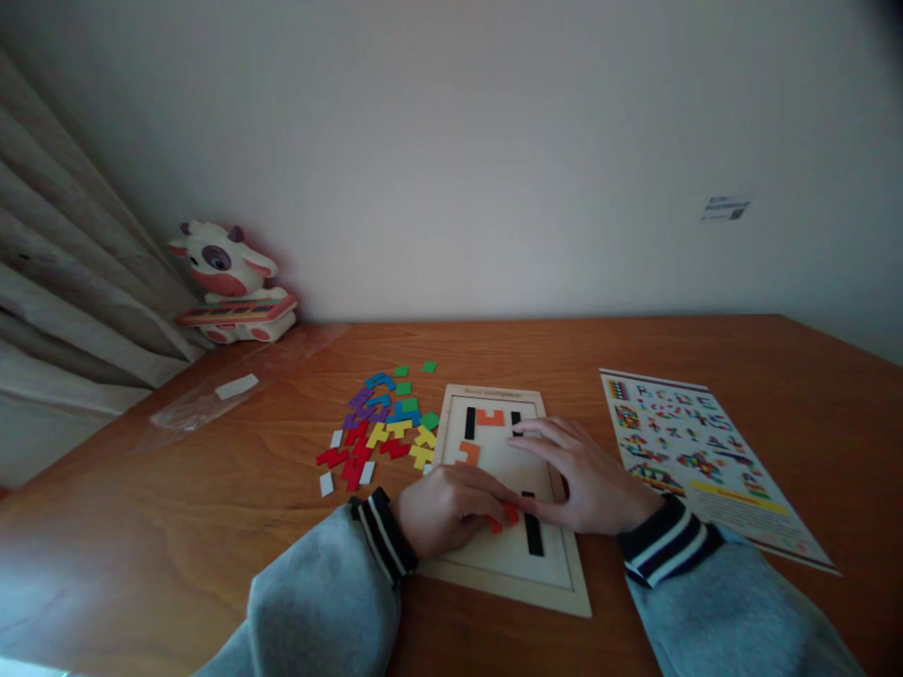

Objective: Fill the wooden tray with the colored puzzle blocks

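A pale wooden puzzle board point(557, 588) lies flat on the wooden table in front of me. Inside its frame sit an orange U-shaped piece point(489, 417), another orange piece point(468, 453) and black bars point(533, 534). My left hand point(448, 508) rests on the board's lower left with its fingers pinched on a small red-orange piece point(509, 514). My right hand point(582, 475) lies flat on the board's right side, fingers stretched toward a black piece point(516, 417) near the top.
A heap of loose coloured puzzle pieces point(381, 423) lies left of the board. A printed pattern sheet point(698, 451) lies to the right. A clear plastic bag point(232, 385) and a cow toy point(229, 282) stand at the back left by a curtain.
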A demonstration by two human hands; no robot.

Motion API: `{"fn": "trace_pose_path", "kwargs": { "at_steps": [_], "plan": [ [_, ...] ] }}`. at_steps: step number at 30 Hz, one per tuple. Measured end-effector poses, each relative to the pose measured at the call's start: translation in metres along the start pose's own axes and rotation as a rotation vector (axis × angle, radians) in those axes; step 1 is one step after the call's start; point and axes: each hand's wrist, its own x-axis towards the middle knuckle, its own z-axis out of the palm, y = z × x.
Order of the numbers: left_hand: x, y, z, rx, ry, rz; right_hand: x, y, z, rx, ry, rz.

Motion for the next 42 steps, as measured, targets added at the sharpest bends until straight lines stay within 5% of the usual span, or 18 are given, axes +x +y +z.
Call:
{"fn": "trace_pose_path", "kwargs": {
  "at_steps": [8,15,24,28,34,42],
  "plan": [
    [-0.009,-0.002,-0.003,0.223,0.162,-0.102,0.004,-0.009,0.010,0.028,0.010,-0.065],
    [-0.023,-0.006,-0.018,0.372,0.001,0.007,0.007,-0.021,0.012,0.113,-0.011,-0.090],
    [-0.021,-0.002,-0.015,0.419,0.079,-0.121,0.008,-0.028,0.017,0.118,0.006,-0.077],
    [-0.035,-0.015,-0.044,0.428,0.180,-0.151,0.007,-0.023,0.015,0.098,0.025,-0.094],
    [-0.081,-0.040,-0.084,0.422,0.129,-0.196,0.007,-0.016,0.011,0.058,0.085,-0.071],
    [-0.073,-0.044,-0.058,0.549,0.074,-0.245,0.006,-0.014,0.013,0.012,0.110,-0.033]
  ]
}}
